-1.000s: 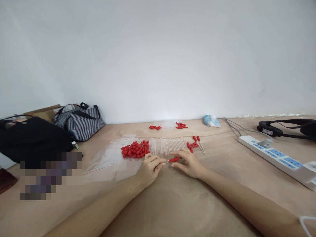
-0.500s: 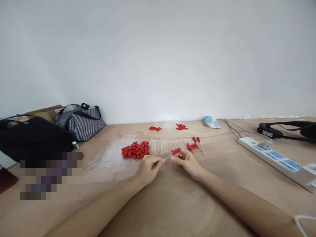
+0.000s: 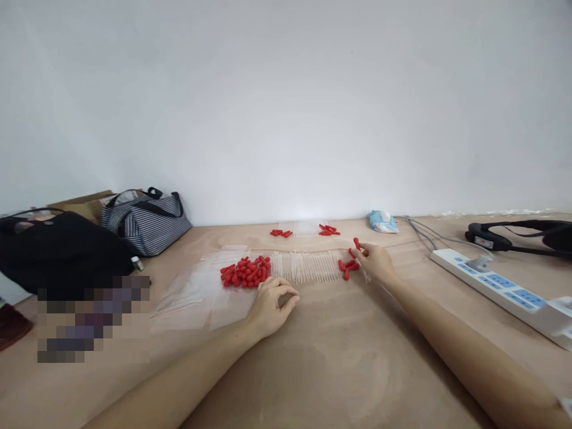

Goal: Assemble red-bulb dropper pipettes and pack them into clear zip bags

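The right hand (image 3: pixel 374 262) pinches a red-topped dropper (image 3: pixel 357 243) on the right of the tabletop (image 3: pixel 308 369). The left hand (image 3: pixel 268 307), half curled with nothing in it, is at the near side of the red bulb pile (image 3: pixel 245 272) and thin clear tubes (image 3: pixel 308 266).

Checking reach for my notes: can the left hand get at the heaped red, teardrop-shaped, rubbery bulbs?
Probably yes: the left hand looks empty and lies beside the heaped bulbs, with nothing visible blocking the way.
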`<state>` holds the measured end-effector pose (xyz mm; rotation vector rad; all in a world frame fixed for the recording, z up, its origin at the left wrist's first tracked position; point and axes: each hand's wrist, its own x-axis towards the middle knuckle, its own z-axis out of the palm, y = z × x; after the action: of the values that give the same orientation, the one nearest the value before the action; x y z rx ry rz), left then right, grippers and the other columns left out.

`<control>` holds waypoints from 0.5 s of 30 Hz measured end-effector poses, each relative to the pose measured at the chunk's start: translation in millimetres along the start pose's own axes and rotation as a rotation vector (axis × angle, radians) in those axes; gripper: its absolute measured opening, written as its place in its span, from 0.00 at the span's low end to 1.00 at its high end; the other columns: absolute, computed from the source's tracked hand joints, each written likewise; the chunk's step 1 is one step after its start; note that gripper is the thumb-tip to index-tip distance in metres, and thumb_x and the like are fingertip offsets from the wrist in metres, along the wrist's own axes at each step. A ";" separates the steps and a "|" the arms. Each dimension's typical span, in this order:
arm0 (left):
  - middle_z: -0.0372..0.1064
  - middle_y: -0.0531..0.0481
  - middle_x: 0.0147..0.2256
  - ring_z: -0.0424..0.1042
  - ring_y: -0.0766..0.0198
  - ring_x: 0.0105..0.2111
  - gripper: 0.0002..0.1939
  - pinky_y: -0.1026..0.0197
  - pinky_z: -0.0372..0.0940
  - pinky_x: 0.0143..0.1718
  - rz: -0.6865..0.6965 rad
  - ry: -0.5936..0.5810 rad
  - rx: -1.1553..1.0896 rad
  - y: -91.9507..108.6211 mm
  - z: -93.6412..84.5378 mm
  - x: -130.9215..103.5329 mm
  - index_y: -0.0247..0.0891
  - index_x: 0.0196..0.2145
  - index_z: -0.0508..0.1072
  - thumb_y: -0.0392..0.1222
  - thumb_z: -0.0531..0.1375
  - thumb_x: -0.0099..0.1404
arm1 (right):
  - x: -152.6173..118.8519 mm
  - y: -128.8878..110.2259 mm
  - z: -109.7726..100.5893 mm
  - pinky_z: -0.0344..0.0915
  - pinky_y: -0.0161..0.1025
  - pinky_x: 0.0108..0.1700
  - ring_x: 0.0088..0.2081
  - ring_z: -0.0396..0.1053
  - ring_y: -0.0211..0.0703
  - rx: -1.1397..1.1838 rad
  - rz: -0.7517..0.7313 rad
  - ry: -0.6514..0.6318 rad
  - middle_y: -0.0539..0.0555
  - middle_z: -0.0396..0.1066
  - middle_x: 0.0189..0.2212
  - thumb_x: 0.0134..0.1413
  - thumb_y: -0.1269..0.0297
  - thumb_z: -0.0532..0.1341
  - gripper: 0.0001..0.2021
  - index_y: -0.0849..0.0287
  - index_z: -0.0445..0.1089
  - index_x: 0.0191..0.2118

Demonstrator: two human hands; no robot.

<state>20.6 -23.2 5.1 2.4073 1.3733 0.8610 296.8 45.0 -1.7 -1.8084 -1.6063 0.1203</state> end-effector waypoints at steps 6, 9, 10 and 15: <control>0.69 0.50 0.32 0.65 0.60 0.36 0.06 0.53 0.55 0.41 0.027 -0.027 0.013 -1.2 0.9 -0.7 0.40 0.27 0.74 0.38 0.56 0.56 | 4.4 20.4 6.4 0.54 0.34 0.27 0.33 0.69 0.47 -0.223 0.063 -0.049 0.57 0.72 0.30 0.50 0.55 0.52 0.18 0.59 0.70 0.41; 0.68 0.50 0.33 0.65 0.60 0.36 0.06 0.54 0.55 0.39 0.024 -0.032 0.017 -1.6 0.6 -1.1 0.40 0.26 0.74 0.38 0.56 0.56 | 4.8 21.8 11.1 0.54 0.35 0.28 0.33 0.69 0.47 -0.227 0.064 -0.058 0.58 0.72 0.30 0.51 0.53 0.51 0.19 0.60 0.70 0.41; 0.68 0.50 0.33 0.65 0.60 0.36 0.06 0.55 0.55 0.39 0.024 -0.032 0.020 -1.7 0.7 -1.2 0.40 0.26 0.74 0.38 0.57 0.56 | 4.7 22.1 12.1 0.54 0.35 0.28 0.33 0.69 0.47 -0.225 0.061 -0.055 0.57 0.72 0.30 0.51 0.53 0.51 0.19 0.60 0.70 0.41; 0.68 0.50 0.33 0.64 0.60 0.36 0.06 0.55 0.55 0.39 0.031 -0.023 0.028 -2.5 1.4 -2.1 0.40 0.27 0.73 0.38 0.56 0.57 | 2.3 21.0 14.1 0.55 0.34 0.29 0.30 0.67 0.42 -0.169 -0.029 -0.008 0.55 0.71 0.28 0.50 0.56 0.52 0.16 0.59 0.71 0.36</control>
<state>18.8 -23.5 2.0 2.4575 1.3521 0.8237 307.8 53.6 -22.9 -1.9120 -1.6911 -0.0225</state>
